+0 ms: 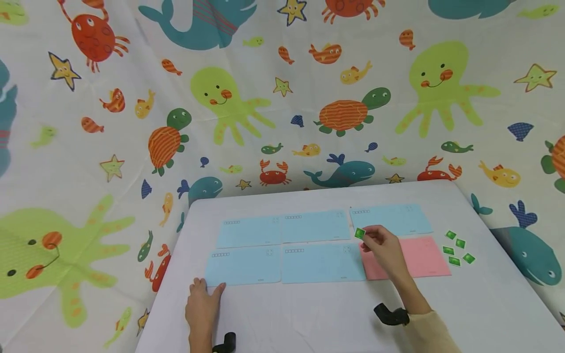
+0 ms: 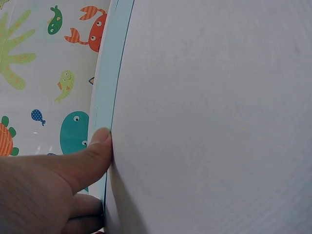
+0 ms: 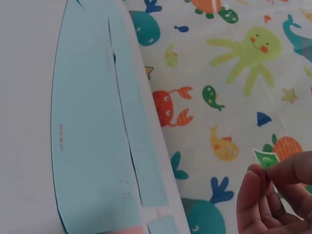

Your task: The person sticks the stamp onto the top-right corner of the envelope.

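Starting at the left on my remote feed, I'm seeing the left hand point(image 1: 202, 306) resting at the near left corner of the near left blue envelope point(image 1: 243, 267) — its thumb is spreading away from the fingers and touching the near edge, and it isn't gripping anything that I'm seeing. The far left blue envelope point(image 1: 249, 233) is lying just beyond. Moving right, I'm getting the near middle blue envelope point(image 1: 324, 264), with the far middle blue envelope point(image 1: 315, 227) sitting behind it. Next, the right hand point(image 1: 385, 249) is pinching one green card point(image 1: 359, 233) between its thumb and fingers — in the head view it's showing near the far left corner of the pink envelope point(image 1: 425, 260), which is lying partly under that arm. The far right blue envelope point(image 1: 395, 219) is lying beyond the pink one. A beige sleeve point(image 1: 430, 333) is covering the right forearm. Furthest right, five loose green cards point(image 1: 448, 250) are lying flat on the white table point(image 1: 494, 304), near the pink envelope's right end.
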Available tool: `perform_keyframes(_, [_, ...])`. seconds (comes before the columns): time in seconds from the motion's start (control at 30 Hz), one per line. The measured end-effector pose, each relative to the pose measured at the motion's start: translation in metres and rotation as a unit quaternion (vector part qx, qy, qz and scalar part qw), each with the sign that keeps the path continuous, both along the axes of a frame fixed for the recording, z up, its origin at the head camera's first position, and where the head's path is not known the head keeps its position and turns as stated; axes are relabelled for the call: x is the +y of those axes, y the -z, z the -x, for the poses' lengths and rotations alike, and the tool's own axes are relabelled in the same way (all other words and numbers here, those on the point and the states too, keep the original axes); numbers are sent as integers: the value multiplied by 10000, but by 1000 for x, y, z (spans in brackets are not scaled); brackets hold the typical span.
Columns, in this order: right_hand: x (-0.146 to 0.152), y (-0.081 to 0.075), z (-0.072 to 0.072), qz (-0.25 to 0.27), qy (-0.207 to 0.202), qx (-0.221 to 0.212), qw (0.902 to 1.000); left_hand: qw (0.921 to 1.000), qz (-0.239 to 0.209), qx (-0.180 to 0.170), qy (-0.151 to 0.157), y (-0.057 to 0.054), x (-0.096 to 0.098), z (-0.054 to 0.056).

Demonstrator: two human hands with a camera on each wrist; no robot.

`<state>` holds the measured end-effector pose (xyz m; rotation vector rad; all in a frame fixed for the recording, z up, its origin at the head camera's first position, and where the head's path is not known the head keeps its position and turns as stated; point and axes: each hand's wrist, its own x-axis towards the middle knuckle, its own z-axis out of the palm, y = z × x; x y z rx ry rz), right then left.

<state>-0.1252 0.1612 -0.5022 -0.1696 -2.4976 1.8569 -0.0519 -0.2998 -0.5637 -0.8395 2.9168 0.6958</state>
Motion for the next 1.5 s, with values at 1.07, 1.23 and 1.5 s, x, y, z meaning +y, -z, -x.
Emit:
perform_keyframes(1.07, [-62, 7, 5, -161, -415, -91, 9990, 9999, -87, 21, -104, 1, -2, 1])
perform_keyframes(1.23, [-74, 9, 3, -92, -485, -23, 9988, 10000, -45, 29, -83, 1, -5, 0])
perform_keyframes(1.5, [-89, 5, 1, 201, -516, -69, 9984, 10000, -71, -45, -46, -1, -10, -2])
